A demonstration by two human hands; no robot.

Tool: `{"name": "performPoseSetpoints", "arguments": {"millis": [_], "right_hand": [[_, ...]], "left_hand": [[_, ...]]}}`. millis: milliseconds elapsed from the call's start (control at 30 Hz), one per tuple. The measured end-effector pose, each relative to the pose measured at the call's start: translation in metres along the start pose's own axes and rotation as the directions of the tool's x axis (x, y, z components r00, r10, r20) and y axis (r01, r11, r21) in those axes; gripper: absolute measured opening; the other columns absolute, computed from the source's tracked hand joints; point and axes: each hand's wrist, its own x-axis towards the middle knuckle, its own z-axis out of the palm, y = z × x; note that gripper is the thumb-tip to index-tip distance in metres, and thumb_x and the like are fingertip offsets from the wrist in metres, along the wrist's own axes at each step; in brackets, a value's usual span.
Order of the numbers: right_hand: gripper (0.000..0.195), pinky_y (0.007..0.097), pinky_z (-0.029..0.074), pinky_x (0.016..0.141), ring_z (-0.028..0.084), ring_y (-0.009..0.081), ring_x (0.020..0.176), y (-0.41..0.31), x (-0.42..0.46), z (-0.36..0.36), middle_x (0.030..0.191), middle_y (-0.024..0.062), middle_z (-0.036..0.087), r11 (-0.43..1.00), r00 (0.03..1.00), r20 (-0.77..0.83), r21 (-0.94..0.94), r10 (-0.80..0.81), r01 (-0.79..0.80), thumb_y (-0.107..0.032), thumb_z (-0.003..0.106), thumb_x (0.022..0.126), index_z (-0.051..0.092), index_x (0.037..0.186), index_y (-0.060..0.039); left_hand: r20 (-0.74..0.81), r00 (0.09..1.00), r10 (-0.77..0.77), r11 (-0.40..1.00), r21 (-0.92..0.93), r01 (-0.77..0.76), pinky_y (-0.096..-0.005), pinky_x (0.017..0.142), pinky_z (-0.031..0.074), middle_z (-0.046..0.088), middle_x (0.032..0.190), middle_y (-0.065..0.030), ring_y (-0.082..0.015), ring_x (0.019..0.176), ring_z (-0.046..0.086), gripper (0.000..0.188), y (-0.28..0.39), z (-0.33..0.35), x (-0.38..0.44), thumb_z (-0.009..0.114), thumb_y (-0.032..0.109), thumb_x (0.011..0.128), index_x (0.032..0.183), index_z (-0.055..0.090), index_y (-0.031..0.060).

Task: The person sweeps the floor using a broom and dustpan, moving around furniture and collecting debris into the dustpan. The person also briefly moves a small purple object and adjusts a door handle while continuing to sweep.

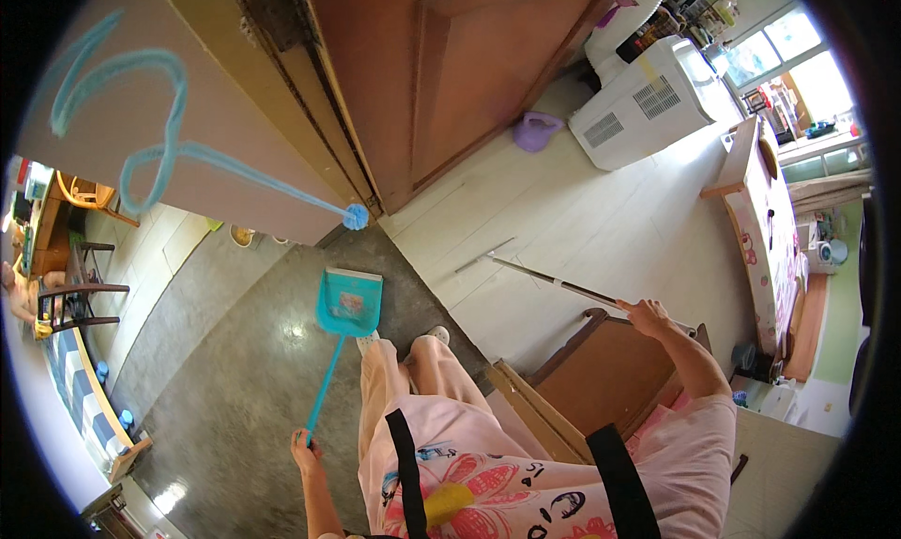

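My left hand (307, 449) is closed around the handle end of a turquoise plastic dustpan (350, 303). The pan rests on the grey floor in front of my feet, with a small patch of debris in it. My right hand (649, 318) grips the long metal pole of a floor squeegee or broom (556, 281). Its thin, wide head (485, 255) lies on the pale tiled floor beyond the threshold. The lower end of the pole, past my right hand, is partly hidden by my arm.
An open brown wooden door (486, 67) stands ahead, with a purple container (536, 131) and a white appliance (640, 106) behind it. A brown wooden panel (598, 377) is at my right. Another person (24, 292) is at far left by a dark chair (83, 287).
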Motion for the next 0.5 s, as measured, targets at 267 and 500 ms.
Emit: {"name": "performPoseSetpoints", "arguments": {"millis": [267, 500], "right_hand": [[0.04, 0.0405, 0.045, 0.059, 0.056, 0.0305, 0.065, -0.051, -0.009, -0.027, 0.069, 0.0147, 0.057, 0.989, 0.989, -0.144, 0.137, -0.033, 0.053, -0.019, 0.045, 0.08, 0.04, 0.118, -0.0291], [0.05, 0.0399, 0.045, 0.065, 0.056, 0.0312, 0.075, -0.207, 0.086, 0.011, 0.08, 0.0144, 0.058, 0.965, 0.973, -0.193, 0.2, -0.128, 0.166, -0.01, 0.044, 0.075, 0.035, 0.123, -0.0229]], "left_hand": [[0.034, 0.997, 0.062, 0.995, 0.082, -0.065, -0.0242, 0.033, 0.02, 0.039, 0.05, -0.0009, -0.0072, 0.034, 0.026, 0.006, -0.005, -0.026, 0.018, 0.047, 0.014, 0.081, 0.079, 0.047, 0.0085], [0.065, 0.998, 0.026, 0.996, 0.081, -0.031, -0.0245, 0.032, 0.019, 0.038, 0.048, -0.0011, -0.0079, 0.033, 0.027, 0.006, 0.009, -0.04, 0.046, 0.048, 0.014, 0.081, 0.079, 0.048, 0.0085]]}}
